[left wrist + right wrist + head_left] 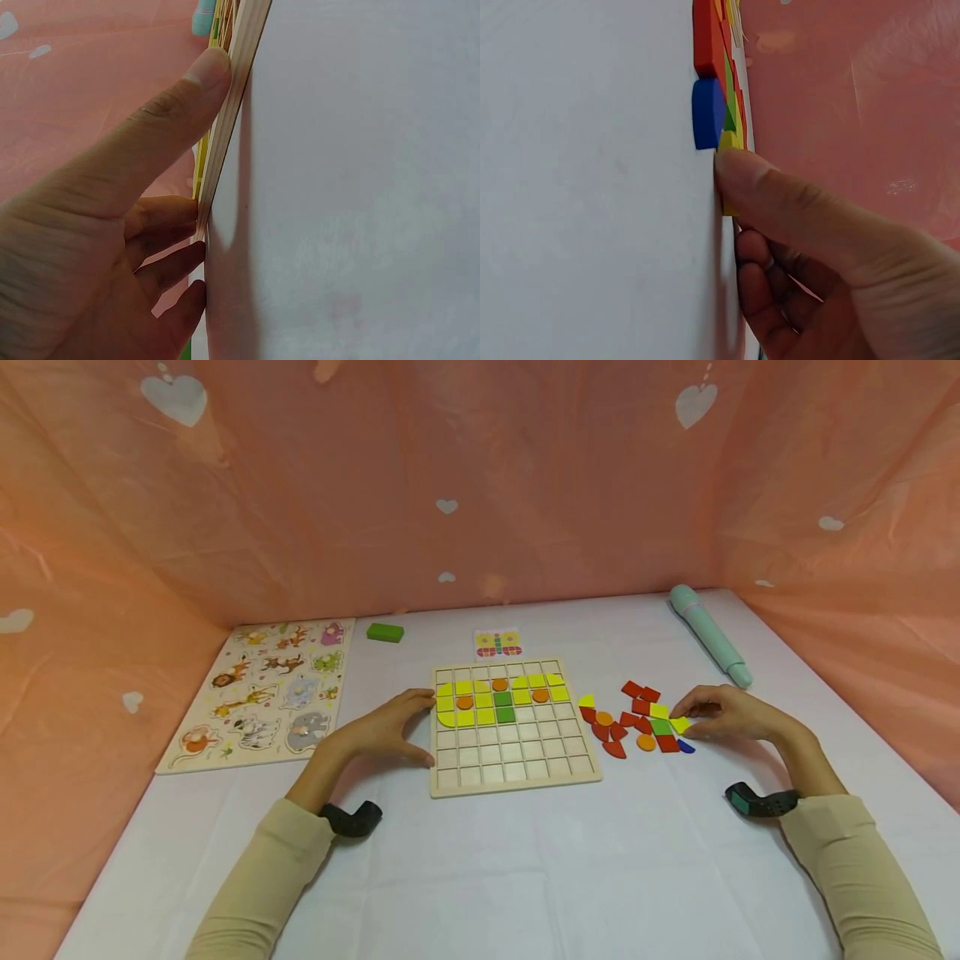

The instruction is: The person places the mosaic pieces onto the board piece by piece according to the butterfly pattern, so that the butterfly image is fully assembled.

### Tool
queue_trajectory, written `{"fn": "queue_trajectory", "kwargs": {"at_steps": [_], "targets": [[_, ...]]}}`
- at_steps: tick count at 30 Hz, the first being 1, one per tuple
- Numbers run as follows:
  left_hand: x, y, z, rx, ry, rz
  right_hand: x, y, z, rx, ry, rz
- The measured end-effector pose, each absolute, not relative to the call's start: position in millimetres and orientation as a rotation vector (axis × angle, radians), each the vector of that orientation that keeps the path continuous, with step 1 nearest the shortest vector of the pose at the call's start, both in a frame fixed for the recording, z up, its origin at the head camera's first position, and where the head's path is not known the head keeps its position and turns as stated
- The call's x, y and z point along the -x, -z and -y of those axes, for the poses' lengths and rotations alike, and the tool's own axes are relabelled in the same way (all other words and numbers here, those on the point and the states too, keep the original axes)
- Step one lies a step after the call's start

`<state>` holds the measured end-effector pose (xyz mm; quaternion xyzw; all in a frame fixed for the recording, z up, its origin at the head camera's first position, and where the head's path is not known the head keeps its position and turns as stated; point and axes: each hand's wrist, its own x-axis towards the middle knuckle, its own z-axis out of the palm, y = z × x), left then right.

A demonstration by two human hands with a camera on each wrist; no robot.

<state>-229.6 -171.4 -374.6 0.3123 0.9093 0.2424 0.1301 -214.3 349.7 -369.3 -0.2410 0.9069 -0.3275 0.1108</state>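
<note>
A wooden grid board (489, 753) lies flat, with yellow, orange and green pieces set in its far rows. My left hand (382, 727) rests against the board's left edge, thumb and fingers spread apart along it. In the left wrist view, the thumb (208, 69) touches the wooden rim. To the right of the board, my right hand (723, 712) pinches a yellow quarter-circle piece (681, 725) at the edge of a loose pile. The right wrist view shows the thumb on that piece, beside a blue piece (708, 114) and a red piece (707, 37).
Loose red tiles (632, 689) and an orange disc (646, 742) lie between board and right hand. A butterfly pattern card (486, 635) is behind the board. An animal puzzle board (217, 752) and green block (385, 632) lie left; a mint-green tube-shaped object (708, 631) lies far right.
</note>
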Motion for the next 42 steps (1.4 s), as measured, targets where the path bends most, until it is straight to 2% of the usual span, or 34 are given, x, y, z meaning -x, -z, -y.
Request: {"fn": "queue_trajectory", "kwargs": {"at_steps": [7, 11, 18, 27, 42], "targets": [[230, 374, 171, -0.880, -0.700, -2.638, 214, 363, -349, 0.669, 0.943, -2.692], [230, 375, 171, -0.891, -0.692, -2.640, 218, 351, -332, 0.671, 0.963, -2.725], [232, 377, 171, -0.898, -0.698, -2.628, 236, 339, -256, 0.850, 1.064, -2.776], [230, 375, 172, -0.888, -0.702, -2.640, 248, 363, -175, 0.977, 1.109, -2.751], [232, 376, 174, -0.910, -0.699, -2.642, 254, 383, -150, 0.991, 1.043, -2.735]]}}
